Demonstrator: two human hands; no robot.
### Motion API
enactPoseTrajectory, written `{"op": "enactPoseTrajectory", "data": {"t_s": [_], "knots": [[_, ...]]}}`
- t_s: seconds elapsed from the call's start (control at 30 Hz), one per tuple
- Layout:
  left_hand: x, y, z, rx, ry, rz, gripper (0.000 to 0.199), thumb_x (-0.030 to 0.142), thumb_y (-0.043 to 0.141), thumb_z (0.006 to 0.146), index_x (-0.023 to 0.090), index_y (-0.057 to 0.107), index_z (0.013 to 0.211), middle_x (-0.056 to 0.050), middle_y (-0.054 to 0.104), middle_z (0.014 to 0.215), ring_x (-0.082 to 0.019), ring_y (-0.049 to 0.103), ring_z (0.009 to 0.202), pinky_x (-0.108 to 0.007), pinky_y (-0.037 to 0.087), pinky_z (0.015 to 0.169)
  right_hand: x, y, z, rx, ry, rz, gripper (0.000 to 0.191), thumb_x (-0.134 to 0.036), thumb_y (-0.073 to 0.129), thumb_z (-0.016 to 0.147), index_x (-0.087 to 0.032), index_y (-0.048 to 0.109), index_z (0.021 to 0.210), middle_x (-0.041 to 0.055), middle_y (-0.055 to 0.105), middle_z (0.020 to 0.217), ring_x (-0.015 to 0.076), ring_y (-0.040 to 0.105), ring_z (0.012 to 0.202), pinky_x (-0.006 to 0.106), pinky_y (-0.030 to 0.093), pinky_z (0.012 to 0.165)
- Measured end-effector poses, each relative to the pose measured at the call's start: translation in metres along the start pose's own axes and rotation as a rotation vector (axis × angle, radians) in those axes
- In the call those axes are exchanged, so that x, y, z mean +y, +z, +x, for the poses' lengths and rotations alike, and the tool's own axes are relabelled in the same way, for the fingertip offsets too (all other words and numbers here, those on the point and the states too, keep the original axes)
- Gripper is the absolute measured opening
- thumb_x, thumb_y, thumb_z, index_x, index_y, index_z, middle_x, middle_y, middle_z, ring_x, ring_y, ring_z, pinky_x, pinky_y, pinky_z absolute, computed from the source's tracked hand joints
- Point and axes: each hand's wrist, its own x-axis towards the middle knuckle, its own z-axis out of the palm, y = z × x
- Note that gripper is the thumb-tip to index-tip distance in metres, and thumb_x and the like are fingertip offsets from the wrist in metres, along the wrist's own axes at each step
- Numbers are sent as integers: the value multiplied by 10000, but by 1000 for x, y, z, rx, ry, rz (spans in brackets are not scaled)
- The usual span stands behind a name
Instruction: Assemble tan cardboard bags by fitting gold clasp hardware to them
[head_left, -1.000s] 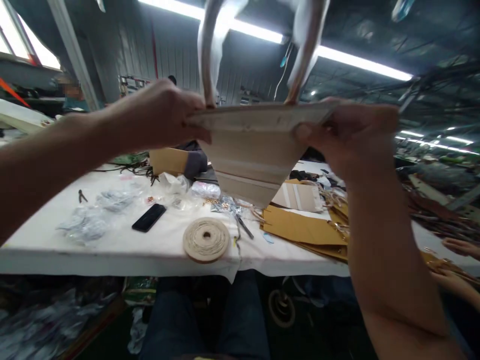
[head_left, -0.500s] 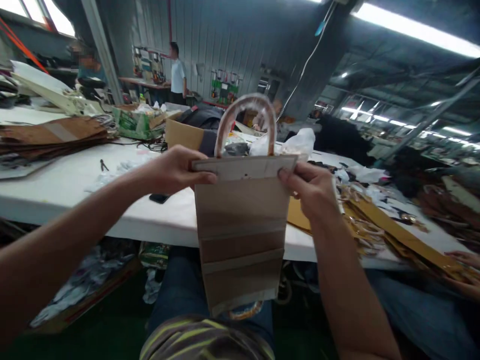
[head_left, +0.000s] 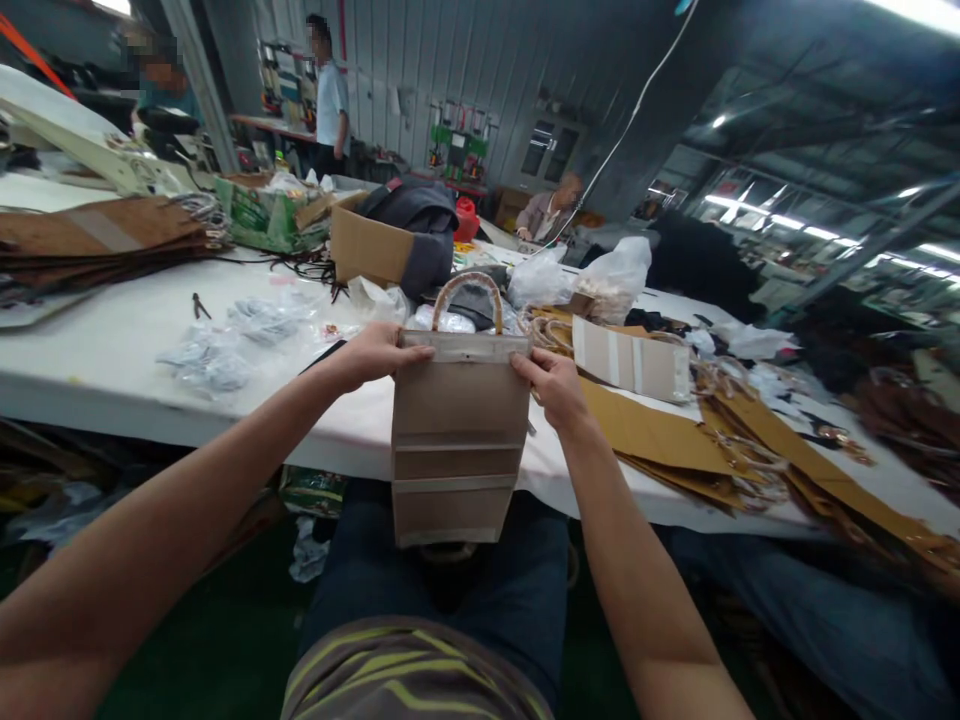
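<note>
A long beige bag panel point(head_left: 460, 410) hangs in front of the table edge, its lower end over my lap. A curved handle point(head_left: 466, 285), wrapped in clear plastic, stands up from its top edge, and part of a second handle shows below the bottom edge. My left hand point(head_left: 382, 355) pinches the top left corner, thumb on the near face. My right hand point(head_left: 551, 380) grips the top right corner in the same way. The fingers behind the panel are hidden.
The white table point(head_left: 315, 425) carries mustard panels point(head_left: 660, 425) and another beige panel point(head_left: 630, 358) at right. Brown panels point(head_left: 97, 240), crumpled plastic point(head_left: 217, 350), small pliers point(head_left: 199, 306) and a cardboard box point(head_left: 367, 245) lie left and behind. Several people are farther back.
The panel has moved away from me, toward the table, with both hands still on its top corners. The head view has shifted, revealing more of the table at right.
</note>
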Motion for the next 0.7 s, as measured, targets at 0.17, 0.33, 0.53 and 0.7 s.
{"op": "enactPoseTrajectory", "data": {"t_s": [0.17, 0.33, 0.53, 0.7], "knots": [[-53, 31, -10, -122, -86, -27, 512, 632, 922, 790, 158, 731, 814, -67, 685, 732, -203, 624, 707, -278, 447, 570, 46, 15, -45, 9, 249, 60, 449, -591, 832, 778, -164, 765, 895, 44, 695, 809, 178, 552, 731, 293, 399, 649], [-95, 63, -8, -164, -254, -68, 534, 654, 909, 719, 170, 697, 800, -56, 676, 714, -199, 605, 668, -290, 453, 578, 87, 24, -48, 26, 400, -42, 431, -594, 808, 712, -200, 640, 757, -35, 515, 648, 135, 409, 626, 292, 275, 586], [-105, 52, 24, -73, -302, 196, 473, 612, 871, 757, 194, 649, 762, -52, 616, 634, -196, 556, 603, -303, 366, 532, 103, 31, -22, -53, 417, -90, 431, -601, 765, 683, -191, 655, 753, -45, 482, 651, 127, 373, 629, 294, 249, 587], [-99, 46, 47, -78, -401, 326, 454, 581, 883, 740, 186, 681, 834, -84, 666, 726, -220, 592, 609, -324, 361, 527, 119, 35, -5, -39, 362, -209, 388, -571, 713, 716, -214, 575, 653, -36, 472, 653, 140, 393, 673, 297, 257, 605]]}}
